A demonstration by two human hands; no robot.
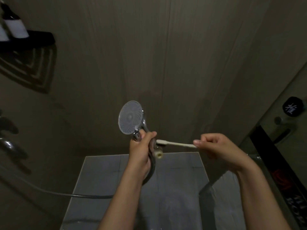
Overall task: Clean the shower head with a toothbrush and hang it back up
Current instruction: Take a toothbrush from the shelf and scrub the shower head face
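Chrome shower head (130, 120) handle hidden inside left hand (141, 147); toothbrush (176, 143) bristles unclear.

home bathrm: shower hose (69, 195), tiled floor (181, 165)

The shower head (130, 117) shows a pale grey face dotted with a fine grid, chrome behind; the toothbrush (177, 143) is cream; the wall (166, 55) is dull brown.

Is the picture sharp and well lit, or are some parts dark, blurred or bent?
Head view: dim overall; the shower head face and toothbrush stand out pale and fairly sharp; the shelf at upper left is dark and smeared, casting a ribbed shadow below; wall lines splay outward from wide-angle distortion.
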